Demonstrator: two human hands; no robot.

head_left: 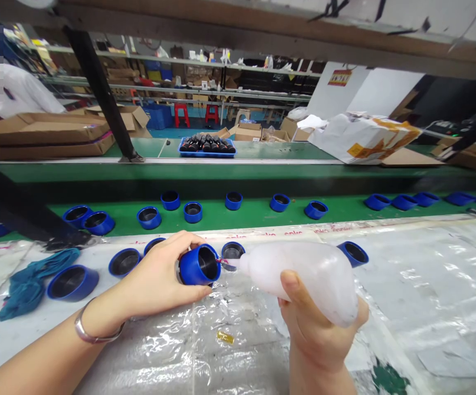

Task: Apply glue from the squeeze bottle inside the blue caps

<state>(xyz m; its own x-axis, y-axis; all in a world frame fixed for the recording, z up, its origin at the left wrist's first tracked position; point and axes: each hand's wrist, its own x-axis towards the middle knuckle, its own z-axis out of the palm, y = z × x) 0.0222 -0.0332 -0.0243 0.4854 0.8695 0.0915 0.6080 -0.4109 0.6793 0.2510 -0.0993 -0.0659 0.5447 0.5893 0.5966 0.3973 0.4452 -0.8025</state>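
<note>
My left hand point(172, 274) is closed around a blue cup-shaped part point(192, 267) with a black inside, tilted so that its opening faces right. In my right hand point(320, 323) lies a translucent white squeeze bottle point(304, 271), held on its side with the fingers wrapped round it. Its narrow nozzle point(232, 263) points left and reaches the rim of the held part. Whether anything flows from the tip is too small to tell. Behind the nozzle another blue part point(233, 249) rests on the plastic-covered table, and one more point(353, 253) sits behind the bottle.
Several blue parts point(192, 212) stand along the green conveyor point(258, 216). A teal cloth point(36, 280) lies at left beside a blue part point(73, 282). A black post point(98, 93) rises at left. Beyond are a blue tray point(207, 154), cartons point(44, 134) and a person in white point(24, 90).
</note>
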